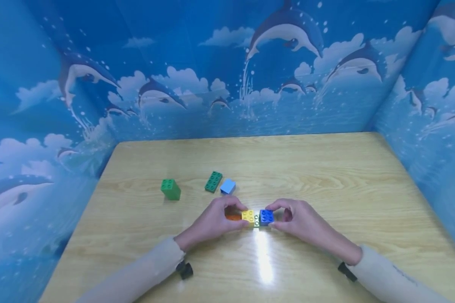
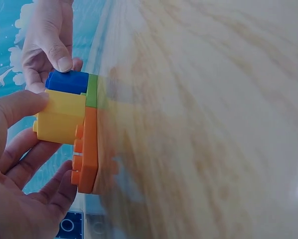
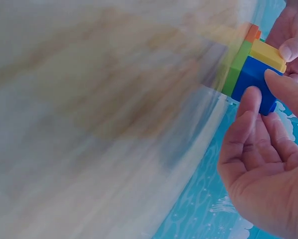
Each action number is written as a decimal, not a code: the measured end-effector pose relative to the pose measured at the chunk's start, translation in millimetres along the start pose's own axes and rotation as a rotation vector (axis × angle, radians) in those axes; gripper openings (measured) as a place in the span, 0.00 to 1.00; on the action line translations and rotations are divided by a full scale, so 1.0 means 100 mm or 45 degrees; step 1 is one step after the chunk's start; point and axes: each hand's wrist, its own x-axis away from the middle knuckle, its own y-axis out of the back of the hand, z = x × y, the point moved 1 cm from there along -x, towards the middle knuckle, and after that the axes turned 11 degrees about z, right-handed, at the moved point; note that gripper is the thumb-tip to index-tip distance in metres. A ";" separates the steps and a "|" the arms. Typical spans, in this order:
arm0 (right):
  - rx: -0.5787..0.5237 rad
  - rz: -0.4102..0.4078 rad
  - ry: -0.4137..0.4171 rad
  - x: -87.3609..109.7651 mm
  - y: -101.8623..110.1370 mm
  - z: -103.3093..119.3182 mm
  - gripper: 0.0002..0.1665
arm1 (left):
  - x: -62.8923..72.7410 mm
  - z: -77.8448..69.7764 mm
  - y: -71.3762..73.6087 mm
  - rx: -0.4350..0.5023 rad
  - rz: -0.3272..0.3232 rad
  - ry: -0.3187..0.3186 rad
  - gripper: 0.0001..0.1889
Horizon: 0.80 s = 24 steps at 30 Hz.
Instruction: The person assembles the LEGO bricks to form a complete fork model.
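My left hand (image 1: 220,216) pinches a yellow toy building brick (image 1: 247,216) between thumb and fingers. On the other side, a dark blue brick (image 1: 266,216) is held between the thumb and fingers of my right hand (image 1: 301,219). Both bricks stand upright, studs up. A thin light green brick (image 1: 256,221) lies under the blue one, and a thin orange brick (image 2: 90,154) extends under the yellow one toward my left palm. In the left wrist view, the green and orange bricks meet end to end on the table. Whether the blue brick is fully seated cannot be told.
Beyond my left hand lie a light blue brick (image 1: 228,186) tipped on its side and a flat dark green brick (image 1: 213,182). Farther left stands a tall green brick (image 1: 171,190). Dolphin-printed walls (image 1: 227,105) border the wooden table (image 1: 326,168).
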 end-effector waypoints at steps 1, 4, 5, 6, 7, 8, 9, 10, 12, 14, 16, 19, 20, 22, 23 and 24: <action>0.000 0.006 0.010 -0.01 0.00 0.01 0.23 | 0.00 0.00 0.00 0.006 -0.005 -0.003 0.17; 0.050 0.017 0.038 -0.02 0.01 0.03 0.23 | 0.00 0.01 -0.01 0.013 -0.018 -0.007 0.17; 0.064 0.023 0.043 -0.03 0.01 0.04 0.23 | 0.00 0.02 -0.01 0.014 -0.021 -0.007 0.17; 0.079 0.029 0.044 -0.04 0.01 0.05 0.23 | 0.01 0.02 -0.01 0.013 -0.024 -0.009 0.17; 0.092 0.035 0.044 -0.05 0.01 0.05 0.23 | 0.01 0.03 -0.02 0.012 -0.029 -0.010 0.17; 0.099 0.042 0.040 -0.06 0.00 0.05 0.23 | 0.01 0.03 -0.02 0.009 -0.034 -0.011 0.17; 0.093 0.052 0.032 -0.07 -0.01 0.06 0.23 | 0.02 0.04 -0.02 0.007 -0.038 -0.012 0.18; 0.081 0.059 0.019 -0.08 -0.02 0.05 0.24 | 0.02 0.05 -0.03 0.008 -0.041 -0.014 0.18; 0.065 0.067 0.006 -0.09 -0.04 0.05 0.25 | 0.03 0.05 -0.04 0.008 -0.048 -0.014 0.18; 0.054 0.069 -0.006 -0.10 -0.06 0.05 0.26 | 0.04 0.06 -0.05 0.000 -0.056 -0.013 0.18; 0.043 0.069 -0.009 -0.11 -0.09 0.05 0.27 | 0.05 0.07 -0.05 -0.005 -0.061 -0.011 0.18; 0.025 0.077 -0.017 -0.13 -0.11 0.06 0.28 | 0.06 0.09 -0.05 -0.007 -0.064 -0.011 0.19; 0.017 0.081 -0.022 -0.13 -0.12 0.06 0.29 | 0.07 0.09 -0.05 -0.005 -0.063 -0.007 0.19; 0.003 0.090 -0.026 -0.14 -0.13 0.07 0.30 | 0.07 0.11 -0.04 -0.004 -0.060 -0.002 0.20; 0.001 0.094 -0.030 -0.14 -0.14 0.07 0.30 | 0.07 0.12 -0.04 -0.009 -0.060 -0.004 0.21; -0.002 0.096 -0.029 -0.14 -0.14 0.07 0.31 | 0.07 0.13 -0.04 -0.016 -0.058 -0.008 0.22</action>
